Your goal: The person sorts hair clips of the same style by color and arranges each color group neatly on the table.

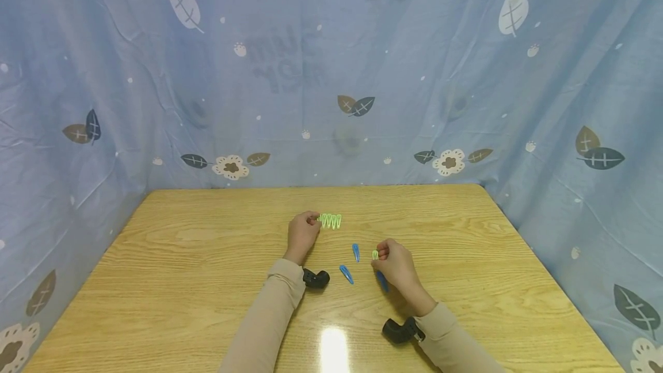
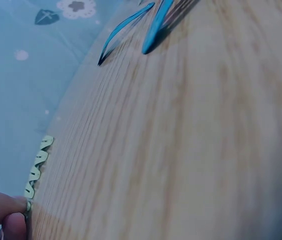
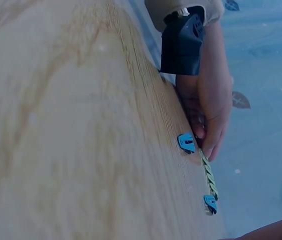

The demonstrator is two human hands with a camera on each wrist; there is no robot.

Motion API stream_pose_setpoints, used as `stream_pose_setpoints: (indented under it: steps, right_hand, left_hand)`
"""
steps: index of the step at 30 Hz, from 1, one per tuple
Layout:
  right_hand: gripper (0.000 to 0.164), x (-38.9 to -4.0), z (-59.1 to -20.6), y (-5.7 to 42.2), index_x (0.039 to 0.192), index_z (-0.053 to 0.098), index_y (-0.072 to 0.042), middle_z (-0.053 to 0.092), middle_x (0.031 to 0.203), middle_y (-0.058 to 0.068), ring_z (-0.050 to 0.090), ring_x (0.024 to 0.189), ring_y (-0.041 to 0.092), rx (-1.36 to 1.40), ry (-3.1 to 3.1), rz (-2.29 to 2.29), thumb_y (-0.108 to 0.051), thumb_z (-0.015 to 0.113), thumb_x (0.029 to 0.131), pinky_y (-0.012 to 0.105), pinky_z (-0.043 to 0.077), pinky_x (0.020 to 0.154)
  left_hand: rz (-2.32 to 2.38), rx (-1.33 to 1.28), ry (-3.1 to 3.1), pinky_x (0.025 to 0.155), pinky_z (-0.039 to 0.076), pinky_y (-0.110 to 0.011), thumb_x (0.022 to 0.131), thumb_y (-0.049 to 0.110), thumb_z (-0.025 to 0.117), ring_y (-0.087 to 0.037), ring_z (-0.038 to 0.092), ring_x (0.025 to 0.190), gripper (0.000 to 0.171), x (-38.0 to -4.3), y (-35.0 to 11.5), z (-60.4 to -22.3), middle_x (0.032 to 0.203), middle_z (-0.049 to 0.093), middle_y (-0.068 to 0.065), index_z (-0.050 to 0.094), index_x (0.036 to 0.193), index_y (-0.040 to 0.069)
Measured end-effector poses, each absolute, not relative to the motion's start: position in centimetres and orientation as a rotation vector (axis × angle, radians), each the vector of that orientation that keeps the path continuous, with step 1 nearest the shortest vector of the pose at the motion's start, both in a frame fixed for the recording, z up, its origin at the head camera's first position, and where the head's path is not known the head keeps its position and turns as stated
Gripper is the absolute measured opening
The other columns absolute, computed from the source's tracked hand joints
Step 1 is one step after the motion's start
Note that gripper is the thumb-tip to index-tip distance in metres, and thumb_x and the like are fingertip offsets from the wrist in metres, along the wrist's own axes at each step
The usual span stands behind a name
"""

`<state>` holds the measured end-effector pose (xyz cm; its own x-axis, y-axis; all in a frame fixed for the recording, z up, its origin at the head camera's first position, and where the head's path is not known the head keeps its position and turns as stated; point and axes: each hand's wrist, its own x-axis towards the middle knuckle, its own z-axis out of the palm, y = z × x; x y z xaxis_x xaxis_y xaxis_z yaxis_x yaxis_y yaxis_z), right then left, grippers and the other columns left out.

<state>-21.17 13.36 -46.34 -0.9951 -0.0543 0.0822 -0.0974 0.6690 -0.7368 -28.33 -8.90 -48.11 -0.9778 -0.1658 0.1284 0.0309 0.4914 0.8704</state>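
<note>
Several light green snap hair clips (image 1: 331, 221) lie side by side in a row near the middle of the table. At the row's left end my left hand (image 1: 303, 236) pinches a green clip (image 2: 28, 206) between thumb and finger, down at the wood. My right hand (image 1: 397, 263), nearer to me and to the right, holds another green hair clip (image 1: 375, 254) at its fingertips. Two blue hair clips, one upper (image 1: 355, 252) and one lower (image 1: 346, 274), lie between the hands. A third blue clip (image 1: 383, 281) is partly hidden under the right hand.
The wooden table (image 1: 181, 269) reaches back to a blue patterned curtain (image 1: 311, 73), which also hangs along both sides. Each wrist wears a black camera, one on the left (image 1: 317, 278) and one on the right (image 1: 400, 331). A bright light reflection lies on the front of the table.
</note>
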Motion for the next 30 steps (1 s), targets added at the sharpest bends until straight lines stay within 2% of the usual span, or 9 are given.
stream_pose_setpoints:
  steps: [10, 16, 21, 30]
  right_hand:
    - [0.021, -21.5, -46.7, 13.6, 0.096, 0.066, 0.006, 0.063, 0.082, 0.01, 0.058, 0.072, 0.014, 0.148, -2.764, 1.326, 0.008, 0.067, 0.075, 0.022, 0.05, 0.062]
    - [0.021, -21.7, -47.0, 13.7, 0.098, 0.068, 0.004, 0.065, 0.086, 0.01, 0.06, 0.077, 0.017, 0.17, -2.713, 1.421, 0.008, 0.066, 0.077, 0.023, 0.051, 0.066]
    - [0.023, -21.9, -46.9, 13.8, 0.102, 0.068, 0.003, 0.064, 0.093, 0.012, 0.059, 0.085, 0.019, 0.1, -2.674, 1.609, 0.007, 0.065, 0.08, 0.021, 0.051, 0.069]
    - [0.025, -22.3, -46.8, 13.6, 0.105, 0.066, 0.006, 0.063, 0.096, 0.015, 0.057, 0.081, 0.014, -0.02, -2.543, 1.931, 0.008, 0.063, 0.081, 0.018, 0.049, 0.067]
  left_hand:
    - [-1.468, 0.135, -2.543, 0.067, 0.05, -0.034, 0.09, 0.01, 0.061, -0.018, 0.06, 0.074, 0.024, -28.3, -8.9, -48.1, 0.088, 0.067, -0.009, 0.069, 0.113, 0.005]
    - [-1.483, 0.138, -2.537, 0.068, 0.05, -0.035, 0.09, 0.01, 0.062, -0.021, 0.061, 0.079, 0.024, -28.2, -8.8, -48.0, 0.091, 0.068, -0.01, 0.069, 0.113, 0.005]
    - [-1.472, 0.133, -2.541, 0.068, 0.05, -0.035, 0.09, 0.01, 0.062, -0.021, 0.061, 0.079, 0.024, -28.3, -8.9, -48.0, 0.09, 0.068, -0.01, 0.069, 0.113, 0.005]
    - [-1.483, 0.125, -2.539, 0.069, 0.051, -0.035, 0.09, 0.011, 0.063, -0.021, 0.061, 0.079, 0.024, -28.3, -8.9, -48.0, 0.091, 0.068, -0.01, 0.069, 0.113, 0.005]
